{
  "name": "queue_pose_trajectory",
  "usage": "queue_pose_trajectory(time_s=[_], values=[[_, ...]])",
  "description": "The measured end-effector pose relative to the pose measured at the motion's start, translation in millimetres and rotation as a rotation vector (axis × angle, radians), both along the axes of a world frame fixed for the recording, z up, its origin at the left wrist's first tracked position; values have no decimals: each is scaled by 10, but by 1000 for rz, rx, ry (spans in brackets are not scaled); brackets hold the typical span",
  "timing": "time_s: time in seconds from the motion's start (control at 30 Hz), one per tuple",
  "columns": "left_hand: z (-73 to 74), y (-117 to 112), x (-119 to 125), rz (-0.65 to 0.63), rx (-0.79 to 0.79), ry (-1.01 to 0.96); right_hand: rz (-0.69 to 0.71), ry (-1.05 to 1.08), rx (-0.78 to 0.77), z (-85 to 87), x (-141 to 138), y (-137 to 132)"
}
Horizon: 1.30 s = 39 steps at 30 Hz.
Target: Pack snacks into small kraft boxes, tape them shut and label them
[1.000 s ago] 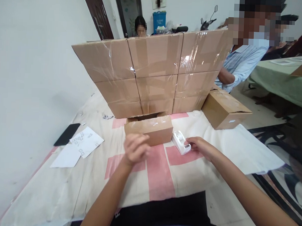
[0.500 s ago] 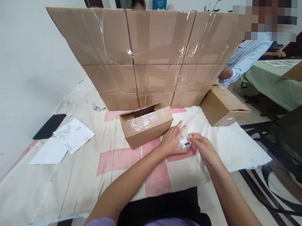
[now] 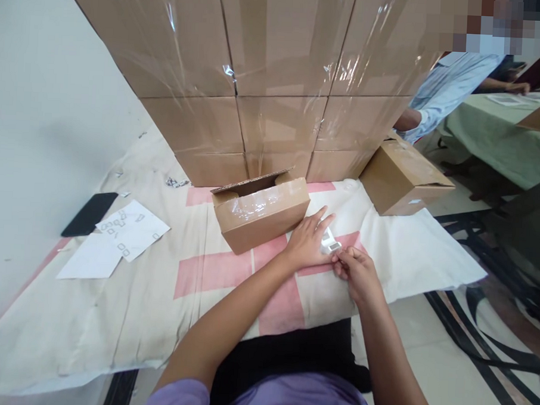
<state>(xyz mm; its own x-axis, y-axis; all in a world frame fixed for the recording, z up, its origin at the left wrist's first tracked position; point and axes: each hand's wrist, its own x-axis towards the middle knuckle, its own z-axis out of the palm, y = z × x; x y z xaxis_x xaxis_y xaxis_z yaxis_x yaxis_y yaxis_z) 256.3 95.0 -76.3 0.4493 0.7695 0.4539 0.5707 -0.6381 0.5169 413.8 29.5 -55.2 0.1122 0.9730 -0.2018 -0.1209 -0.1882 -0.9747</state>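
A small white piece with a grey window point(image 3: 331, 246) is on the table cloth, right of the open carton. Around its left side is my left hand point(image 3: 308, 240), thumb and forefinger on either side of it and the other fingers spread. My right hand point(image 3: 355, 271) pinches at the piece's near right corner. Whatever lies between those fingertips is too small to make out. Close to my left hand stands a brown cardboard carton point(image 3: 264, 217), its top open and clear tape along its side.
Taped cardboard boxes point(image 3: 280, 65) form a wall behind. Another carton point(image 3: 405, 178) sits at the right edge. Marked paper sheets point(image 3: 134, 229) and a black flat object point(image 3: 90, 214) lie left. Beyond the wall, a person in a light blue sleeve point(image 3: 458, 85) is near.
My head view has tipped downward, so the scene sits higher. My right hand has shifted slightly toward me, its fingers lower at the white piece's corner. My left hand stays around it.
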Motion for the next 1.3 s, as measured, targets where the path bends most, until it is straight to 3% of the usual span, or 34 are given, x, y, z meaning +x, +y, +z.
queue_pose_trajectory(time_s=[0.57,0.97,1.17,1.3], values=[[-14,-64,20,-9,128,46,148,105,-26,-17,100,24],[-5,-99,-3,11,157,75,142,-33,30,-24,58,59],[23,-116,-94,-42,143,117,77,-151,139,-88,32,-49],[77,-116,-270,-179,108,18,-9,-233,301,-97,13,-289]])
